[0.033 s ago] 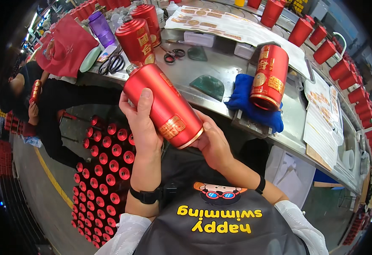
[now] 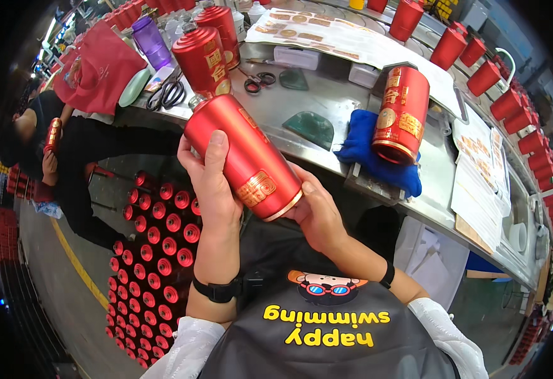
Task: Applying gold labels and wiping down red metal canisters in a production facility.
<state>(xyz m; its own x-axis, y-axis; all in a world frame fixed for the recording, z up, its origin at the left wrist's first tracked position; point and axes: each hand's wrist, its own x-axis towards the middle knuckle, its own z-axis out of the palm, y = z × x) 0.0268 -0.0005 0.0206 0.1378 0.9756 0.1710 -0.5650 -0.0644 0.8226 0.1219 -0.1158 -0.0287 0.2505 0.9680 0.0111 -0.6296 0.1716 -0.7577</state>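
Note:
A shiny red bottle (image 2: 243, 155) with gold emblems lies tilted across both my hands, its neck toward the upper left and its gold-rimmed base toward the lower right. My left hand (image 2: 208, 174) is wrapped around its upper part, thumb on top. At the base end, my right hand (image 2: 321, 215) grips the lower edge between thumb and fingers. To the right, another red bottle (image 2: 401, 110) with gold lettering rests on a folded blue cloth (image 2: 360, 136) at the bench edge. Just beyond my left hand stand a red bottle (image 2: 202, 60) and a second one (image 2: 221, 28).
The metal bench (image 2: 257, 117) holds black scissors (image 2: 166, 95), a green scraper (image 2: 310, 128) and sticker sheets (image 2: 346, 41). Many red bottles (image 2: 153, 235) stand on the floor at left, near a co-worker (image 2: 77, 151) holding a bottle. More bottles (image 2: 450, 45) line a conveyor behind.

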